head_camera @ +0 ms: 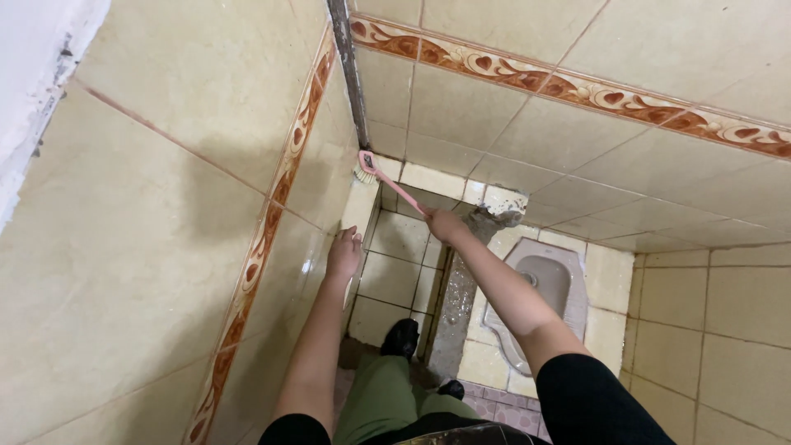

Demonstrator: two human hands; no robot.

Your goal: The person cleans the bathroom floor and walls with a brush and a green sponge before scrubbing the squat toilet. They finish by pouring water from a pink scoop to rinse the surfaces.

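My right hand (445, 224) grips the end of a long pink-handled brush (391, 186). Its bristle head (364, 170) presses against the tiles in the corner where two walls meet, just above a low tiled ledge (428, 181). My left hand (344, 254) rests flat against the left tiled wall (165, 247), fingers spread, holding nothing. Both arms stretch forward and down from black sleeves.
A squat toilet pan (544, 284) is set in the floor at the right, beside a rough grey cement strip (457, 305). My green trousers and a black shoe (401, 338) stand below. Beige tiled walls with an orange patterned border (577, 86) close in on three sides.
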